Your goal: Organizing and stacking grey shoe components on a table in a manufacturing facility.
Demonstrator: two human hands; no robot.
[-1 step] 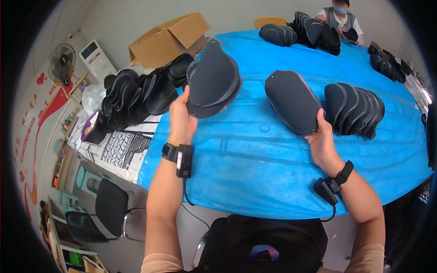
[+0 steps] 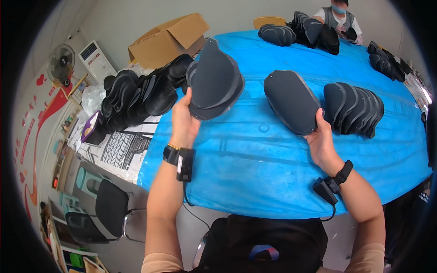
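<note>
A blue sheet [image 2: 246, 177] covers the wide table in a room with pale walls. On it, the left hand [image 2: 184, 122] is closed on some layered dark pads [image 2: 215, 82], thumb against their lower left edge; the rest of its fingers are mostly hidden behind them. The right hand [image 2: 322, 139] grips a dark oval pad [image 2: 291, 102] at its lower right end, thumb on top — the fingers beneath are mostly out of sight. Both lots are held over the sheet, well apart from each other.

Each wrist bears a strapped black device, the left one [image 2: 185, 165] below a gold-coloured bracelet [image 2: 173, 146]. Just beside the right-hand pad, a row of overlapping pads [image 2: 354, 109] rests on the sheet. Left of the left hand lies a long dark heap [image 2: 139, 94]; farther off stand a cardboard box [image 2: 152, 48] — its flap raised — and a masked co-worker [image 2: 340, 20].
</note>
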